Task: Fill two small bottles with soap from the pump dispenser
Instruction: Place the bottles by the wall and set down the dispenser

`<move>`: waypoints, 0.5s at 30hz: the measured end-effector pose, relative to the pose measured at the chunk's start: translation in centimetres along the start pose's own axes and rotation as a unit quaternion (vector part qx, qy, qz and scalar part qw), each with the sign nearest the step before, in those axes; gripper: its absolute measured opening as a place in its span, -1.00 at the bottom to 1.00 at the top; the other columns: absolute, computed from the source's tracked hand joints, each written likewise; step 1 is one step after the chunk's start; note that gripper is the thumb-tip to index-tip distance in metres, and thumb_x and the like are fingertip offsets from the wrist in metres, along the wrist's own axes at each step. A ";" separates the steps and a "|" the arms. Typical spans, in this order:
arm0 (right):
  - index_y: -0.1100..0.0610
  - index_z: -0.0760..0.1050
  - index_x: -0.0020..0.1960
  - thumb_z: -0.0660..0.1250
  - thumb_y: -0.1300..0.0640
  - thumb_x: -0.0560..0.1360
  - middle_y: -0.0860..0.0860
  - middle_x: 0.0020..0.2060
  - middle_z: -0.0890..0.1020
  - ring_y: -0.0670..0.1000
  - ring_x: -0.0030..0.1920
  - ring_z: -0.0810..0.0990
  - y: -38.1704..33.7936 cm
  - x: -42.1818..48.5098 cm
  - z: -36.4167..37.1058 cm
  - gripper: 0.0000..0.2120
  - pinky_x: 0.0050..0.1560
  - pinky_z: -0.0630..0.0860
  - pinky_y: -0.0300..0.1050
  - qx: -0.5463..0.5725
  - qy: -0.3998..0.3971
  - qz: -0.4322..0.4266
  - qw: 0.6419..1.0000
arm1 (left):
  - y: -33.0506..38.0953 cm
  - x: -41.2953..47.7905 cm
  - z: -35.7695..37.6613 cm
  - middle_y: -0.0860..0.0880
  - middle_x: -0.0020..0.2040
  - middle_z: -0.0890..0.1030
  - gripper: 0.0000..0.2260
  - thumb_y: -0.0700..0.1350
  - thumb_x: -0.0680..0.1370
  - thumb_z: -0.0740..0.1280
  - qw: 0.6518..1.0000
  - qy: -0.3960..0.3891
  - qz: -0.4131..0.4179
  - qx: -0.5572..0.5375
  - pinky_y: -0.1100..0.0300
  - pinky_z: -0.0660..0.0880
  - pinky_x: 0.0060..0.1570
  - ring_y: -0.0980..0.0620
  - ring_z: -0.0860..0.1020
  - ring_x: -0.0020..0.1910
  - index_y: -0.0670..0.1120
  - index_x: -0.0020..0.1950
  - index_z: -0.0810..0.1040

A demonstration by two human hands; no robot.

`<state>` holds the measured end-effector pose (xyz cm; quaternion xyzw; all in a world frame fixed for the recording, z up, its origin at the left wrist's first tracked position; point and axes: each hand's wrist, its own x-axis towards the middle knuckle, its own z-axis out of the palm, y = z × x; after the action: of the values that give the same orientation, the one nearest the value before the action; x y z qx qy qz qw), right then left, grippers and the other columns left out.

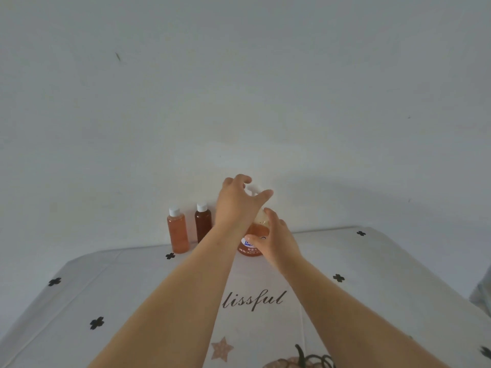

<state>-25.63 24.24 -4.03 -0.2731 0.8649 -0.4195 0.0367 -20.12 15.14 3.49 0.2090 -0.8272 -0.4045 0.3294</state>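
Note:
The pump dispenser (249, 247), a clear bottle of orange soap with a white label, stands at the back of the table against the wall. My right hand (273, 239) grips its body, thumb across the front. My left hand (237, 201) curls over its white pump head (253, 189), fingers on one side and thumb on the other. Left of the dispenser stand two small white-capped bottles. One is clear with orange soap (178, 232). The other is dark brown (203, 225), partly behind my left wrist.
The table carries a white cloth (132, 288) printed with black flowers, a star, a pumpkin and the word "blissful". A plain white wall rises right behind the bottles. The table's right edge falls away at the far right.

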 end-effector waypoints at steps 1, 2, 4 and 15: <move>-0.05 0.13 0.59 0.46 -0.04 0.53 0.04 0.34 0.44 0.07 0.26 0.57 0.0 0.0 0.0 -0.24 0.03 0.38 -0.15 -0.007 0.004 -0.001 1.000 | 0.1 0.3 0.1 0.06 0.16 0.43 -0.56 0.12 0.44 0.48 1.000 -0.001 0.006 0.014 0.23 0.38 -0.10 0.11 0.49 -0.02 -0.01 0.25 0.51; -0.05 0.14 0.58 0.45 -0.04 0.54 0.04 0.33 0.45 0.07 0.25 0.57 0.0 0.0 0.0 -0.27 0.02 0.38 -0.15 -0.010 0.004 -0.002 1.000 | 0.1 0.7 0.1 0.05 0.14 0.45 -0.59 0.09 0.44 0.48 1.000 -0.001 0.014 0.026 0.25 0.36 -0.13 0.12 0.49 -0.06 -0.02 0.21 0.52; -0.05 0.15 0.57 0.44 -0.05 0.54 0.04 0.33 0.45 0.08 0.25 0.57 0.1 0.1 -0.1 -0.29 0.02 0.39 -0.14 -0.012 0.003 -0.005 1.000 | -0.1 1.2 0.0 0.03 0.13 0.49 -0.67 0.01 0.46 0.48 0.998 -0.002 0.027 0.048 0.30 0.34 -0.18 0.12 0.49 -0.07 -0.04 0.17 0.55; -0.05 0.19 0.56 0.47 -0.04 0.53 0.05 0.33 0.45 0.08 0.23 0.57 0.7 0.4 0.0 -0.29 0.02 0.38 -0.16 0.006 0.007 -0.010 1.000 | -1.0 3.0 -1.6 0.12 0.01 0.59 -0.62 -0.33 0.53 0.20 0.997 -0.075 0.024 0.009 0.61 0.33 -0.34 0.16 0.53 -0.06 -0.03 0.23 0.61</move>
<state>-26.22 24.37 -4.48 -0.2785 0.8600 -0.4267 0.0283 -20.99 11.93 4.53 0.1614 -0.8576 -0.4040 0.2744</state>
